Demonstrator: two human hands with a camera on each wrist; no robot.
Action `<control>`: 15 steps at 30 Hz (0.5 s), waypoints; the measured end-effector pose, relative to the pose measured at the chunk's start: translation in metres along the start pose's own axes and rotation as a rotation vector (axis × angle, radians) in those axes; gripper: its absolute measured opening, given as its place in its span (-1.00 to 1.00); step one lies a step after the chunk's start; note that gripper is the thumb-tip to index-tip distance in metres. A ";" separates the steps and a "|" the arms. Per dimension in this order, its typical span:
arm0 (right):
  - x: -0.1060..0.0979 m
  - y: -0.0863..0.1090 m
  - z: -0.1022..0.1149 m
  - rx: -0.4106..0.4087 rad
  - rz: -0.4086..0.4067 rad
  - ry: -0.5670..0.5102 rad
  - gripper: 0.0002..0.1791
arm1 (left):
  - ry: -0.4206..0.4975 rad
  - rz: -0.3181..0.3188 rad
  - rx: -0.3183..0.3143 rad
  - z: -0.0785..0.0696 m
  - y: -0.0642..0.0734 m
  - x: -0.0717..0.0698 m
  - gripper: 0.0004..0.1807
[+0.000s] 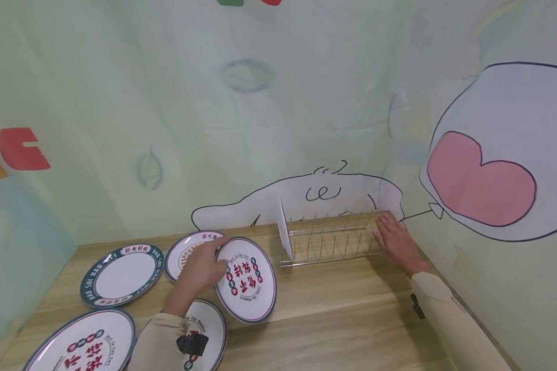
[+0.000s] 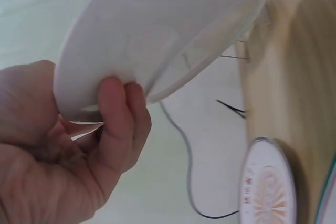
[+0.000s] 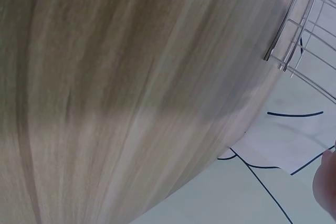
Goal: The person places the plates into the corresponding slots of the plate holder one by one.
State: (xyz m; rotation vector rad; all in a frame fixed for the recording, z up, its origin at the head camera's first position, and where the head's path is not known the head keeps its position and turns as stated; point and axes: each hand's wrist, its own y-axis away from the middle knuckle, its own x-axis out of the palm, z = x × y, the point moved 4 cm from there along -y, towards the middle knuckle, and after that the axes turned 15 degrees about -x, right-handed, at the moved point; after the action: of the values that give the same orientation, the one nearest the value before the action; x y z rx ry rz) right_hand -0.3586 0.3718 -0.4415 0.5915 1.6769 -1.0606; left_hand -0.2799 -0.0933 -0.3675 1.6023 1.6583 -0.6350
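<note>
In the head view my left hand (image 1: 198,275) grips the left edge of a white plate (image 1: 247,282) with red characters and a dark rim. The left wrist view shows its fingers (image 2: 115,114) pressed on the plate's pale underside (image 2: 118,35). This plate is tilted and held above the table, left of a wire dish rack (image 1: 329,250). Another plate (image 1: 284,229) stands on edge at the rack's left end. My right hand (image 1: 396,245) rests with extended fingers at the rack's right end; only a bit of it shows in the right wrist view.
A green-rimmed oval plate (image 1: 123,275) and a plate with an orange pattern (image 1: 185,252) lie at the back left of the wooden table (image 1: 343,314). Nearer lie two more plates with red characters, one (image 1: 81,342) at the left, another (image 1: 209,322) partly under my left forearm. Printed cloth walls (image 1: 241,129) rise behind and right.
</note>
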 end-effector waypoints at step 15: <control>-0.002 0.000 0.001 0.007 -0.005 -0.033 -0.43 | 0.128 -0.071 0.165 -0.054 0.035 -0.063 -0.37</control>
State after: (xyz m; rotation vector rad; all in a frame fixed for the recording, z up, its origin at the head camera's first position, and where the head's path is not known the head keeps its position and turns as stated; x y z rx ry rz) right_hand -0.3578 0.3709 -0.4398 0.5715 1.6469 -1.0751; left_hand -0.2568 -0.0872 -0.2801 1.7376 1.8026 -0.7355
